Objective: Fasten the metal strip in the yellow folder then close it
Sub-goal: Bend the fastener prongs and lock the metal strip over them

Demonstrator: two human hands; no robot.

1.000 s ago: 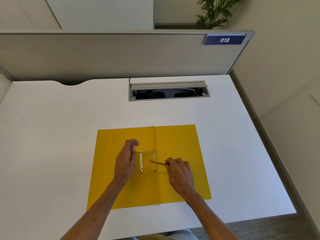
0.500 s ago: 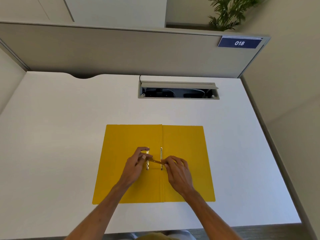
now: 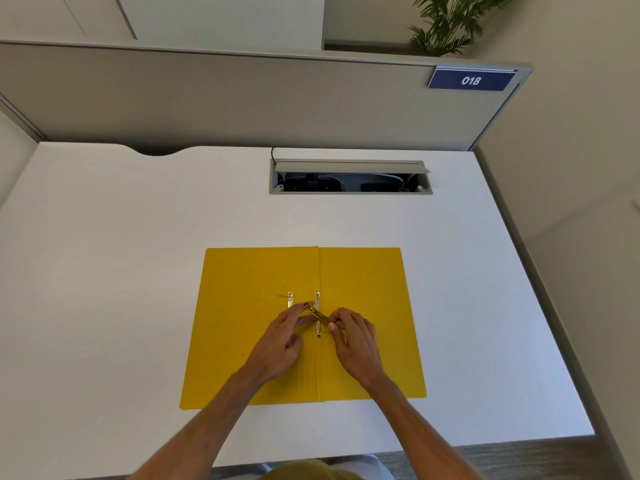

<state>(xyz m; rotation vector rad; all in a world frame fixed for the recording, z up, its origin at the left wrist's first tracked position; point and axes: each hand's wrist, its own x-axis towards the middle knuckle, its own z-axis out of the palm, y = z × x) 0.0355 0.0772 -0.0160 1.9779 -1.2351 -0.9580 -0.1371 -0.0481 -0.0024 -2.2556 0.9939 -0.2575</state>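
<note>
The yellow folder [image 3: 363, 285] lies open and flat on the white desk [image 3: 138, 271]. Two gold prongs of its fastener stand near the spine, one [image 3: 290, 299] on the left leaf and one [image 3: 317, 299] at the fold. A gold metal strip [image 3: 316, 312] with small holes lies slanted across them. My right hand [image 3: 353, 337] pinches the strip's right end. My left hand [image 3: 280, 344] touches its left end with the fingertips and covers the lower part of the left prong.
A cable hatch [image 3: 349, 176] with its lid up sits in the desk behind the folder. A grey partition [image 3: 242, 98] with a blue "018" plate [image 3: 471, 80] bounds the far edge. The desk's right edge drops to the floor.
My right hand brought the strip left over the prongs, and my left hand came in to meet its left end. The view shifted slightly.
</note>
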